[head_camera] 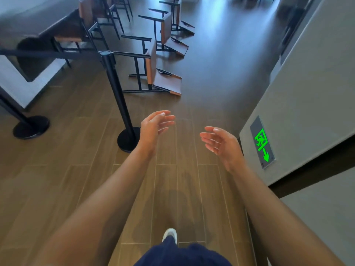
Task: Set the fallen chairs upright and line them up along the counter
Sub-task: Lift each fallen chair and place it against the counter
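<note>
reaching over wood-plank floor (92, 169), empty left hand (153, 125), right hand (221, 143), fallen chairs (159, 73) ahead

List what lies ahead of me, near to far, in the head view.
Shoe → both hands, open and empty: right hand, left hand → nearest fallen chair → second fallen chair → third fallen chair, partly behind the second.

We see a wood-plank floor (96, 179), a grey wall (307, 83) with a green exit sign (262, 144), black barrier posts (117, 93), and cool glare (221, 25) ahead.
</note>
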